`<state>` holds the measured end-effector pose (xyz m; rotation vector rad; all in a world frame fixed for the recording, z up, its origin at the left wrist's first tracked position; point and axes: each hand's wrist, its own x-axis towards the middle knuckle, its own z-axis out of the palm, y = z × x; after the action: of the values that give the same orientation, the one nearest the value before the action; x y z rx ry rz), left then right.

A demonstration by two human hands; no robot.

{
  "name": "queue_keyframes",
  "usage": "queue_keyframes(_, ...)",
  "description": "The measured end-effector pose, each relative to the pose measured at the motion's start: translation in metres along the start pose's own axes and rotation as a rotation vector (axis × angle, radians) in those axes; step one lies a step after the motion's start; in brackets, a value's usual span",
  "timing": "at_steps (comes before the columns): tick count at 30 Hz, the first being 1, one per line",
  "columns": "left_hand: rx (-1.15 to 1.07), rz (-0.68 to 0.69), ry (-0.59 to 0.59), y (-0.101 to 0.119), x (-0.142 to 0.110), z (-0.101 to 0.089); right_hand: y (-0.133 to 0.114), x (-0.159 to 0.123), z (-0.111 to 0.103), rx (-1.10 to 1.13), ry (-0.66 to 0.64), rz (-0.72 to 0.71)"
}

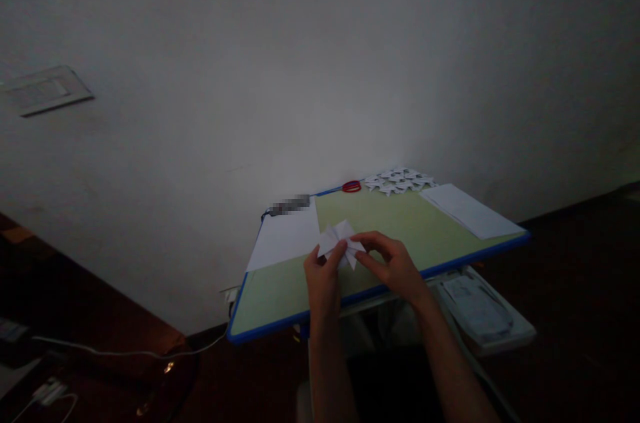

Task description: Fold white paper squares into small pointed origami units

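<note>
A white folded paper piece [340, 240] with several pointed flaps is held over the green desk [425, 226]. My left hand [324, 273] pinches its lower left side with thumb and fingers closed on it. My right hand [395, 263] grips its right edge, fingers curled onto the paper. Both hands hover just above the desk's near, blue-trimmed edge.
A white sheet [287, 236] lies at the desk's left, another white sheet [470, 210] at its right. A pile of small folded paper pieces [400, 181] and red-handled scissors [351, 186] sit at the far edge by the wall. Cables [100, 351] lie on the dark floor left.
</note>
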<state>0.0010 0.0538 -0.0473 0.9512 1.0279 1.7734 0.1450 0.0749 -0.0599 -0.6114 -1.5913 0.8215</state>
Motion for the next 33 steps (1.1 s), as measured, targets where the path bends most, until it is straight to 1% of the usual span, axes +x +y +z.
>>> queue_keyframes(4, -0.012, 0.001, 0.002, 0.000, 0.000, 0.002, 0.002, 0.003, 0.002, -0.015, 0.038, 0.022)
queue_keyframes(9, -0.001, 0.020, 0.033, 0.000, 0.000, 0.002, 0.003, 0.008, 0.003, -0.038, 0.107, -0.088)
queue_keyframes(12, 0.034, 0.036, 0.003, -0.001, 0.000, 0.000, 0.002, 0.009, 0.004, -0.045, 0.137, -0.104)
queue_keyframes(16, 0.053, 0.065, -0.032, -0.001, -0.001, -0.001, 0.001, 0.009, 0.006, -0.022, 0.148, -0.062)
queue_keyframes(22, 0.112, 0.100, -0.072, 0.005, -0.002, 0.001, 0.002, 0.008, 0.007, 0.017, 0.189, 0.088)
queue_keyframes(26, 0.125, 0.095, -0.082, 0.006, -0.003, 0.002, 0.002, 0.007, 0.007, 0.025, 0.227, 0.104)
queue_keyframes(29, 0.140, 0.076, -0.063, 0.007, -0.004, 0.003, 0.002, 0.008, 0.008, 0.051, 0.265, 0.118)
queue_keyframes(33, 0.192, 0.068, -0.045, 0.009, -0.005, 0.005, 0.002, 0.008, 0.007, 0.057, 0.261, 0.121)
